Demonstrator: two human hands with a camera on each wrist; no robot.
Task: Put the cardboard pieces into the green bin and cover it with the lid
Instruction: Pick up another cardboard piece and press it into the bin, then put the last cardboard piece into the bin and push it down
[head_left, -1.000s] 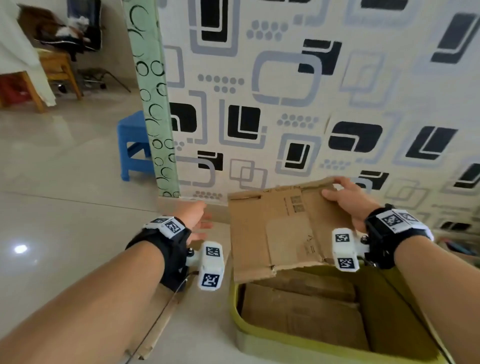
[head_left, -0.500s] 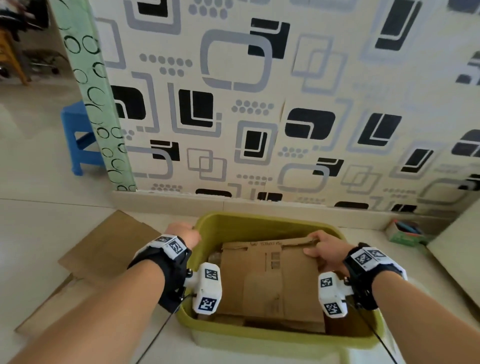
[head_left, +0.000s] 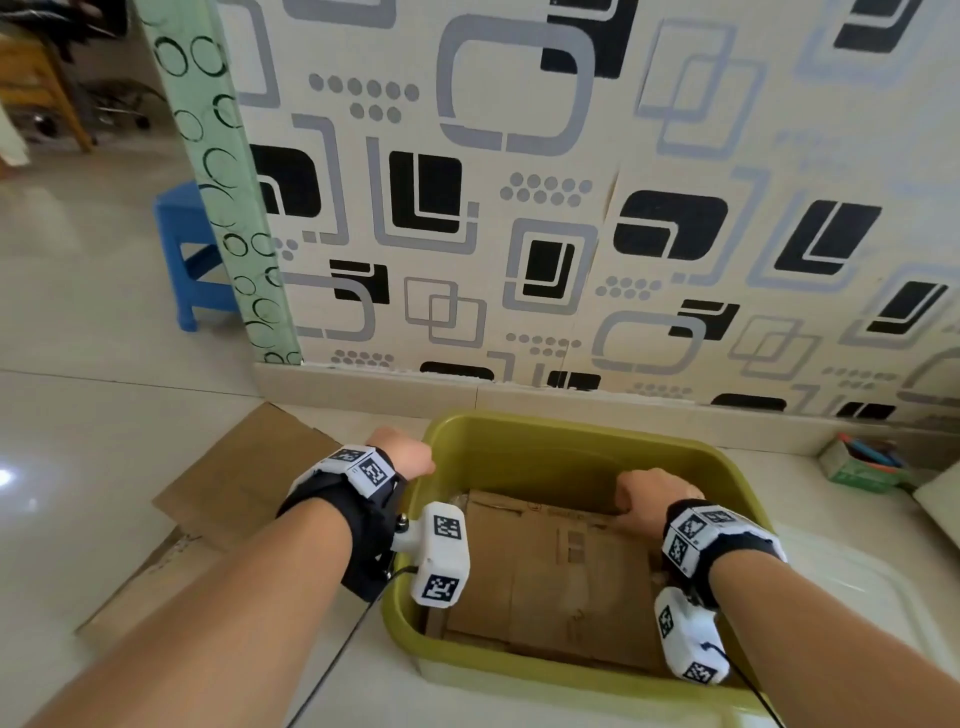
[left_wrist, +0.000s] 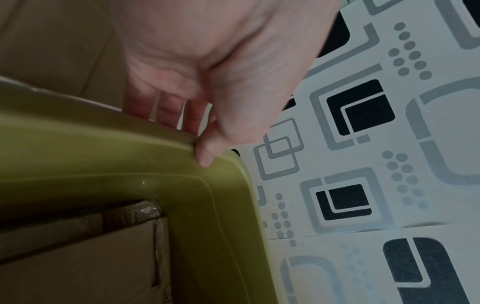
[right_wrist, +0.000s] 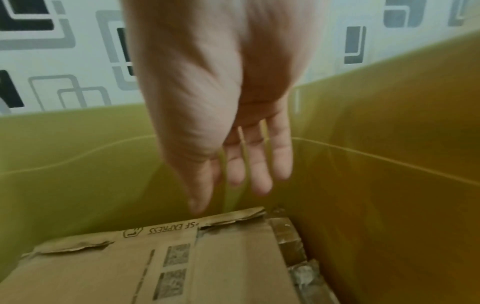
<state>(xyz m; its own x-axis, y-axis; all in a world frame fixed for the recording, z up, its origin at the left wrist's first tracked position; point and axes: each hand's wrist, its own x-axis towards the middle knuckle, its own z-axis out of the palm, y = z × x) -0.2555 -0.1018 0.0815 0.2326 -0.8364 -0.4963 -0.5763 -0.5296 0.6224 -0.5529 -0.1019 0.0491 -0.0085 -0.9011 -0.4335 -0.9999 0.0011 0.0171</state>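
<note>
The green bin (head_left: 524, 432) stands on the floor against the patterned wall. Several flat cardboard pieces are stacked in it, the top cardboard piece (head_left: 561, 571) printed with codes. My left hand (head_left: 410, 457) grips the bin's far left corner; in the left wrist view the thumb (left_wrist: 207, 152) lies on the inner rim (left_wrist: 103, 154) and the fingers go outside. My right hand (right_wrist: 241, 164) hangs inside the bin with straight fingers just above the far edge of the top cardboard piece (right_wrist: 155, 257), holding nothing. A white lid (head_left: 857, 587) lies on the floor to the bin's right.
Two more cardboard sheets (head_left: 234, 478) lie on the floor left of the bin. A small green box of pens (head_left: 862, 462) sits by the wall at the right. A blue stool (head_left: 192, 249) stands beyond the wall's corner.
The cardboard my right hand held above the bin now lies inside it, and that hand has let go. My left hand has moved onto the bin's rim.
</note>
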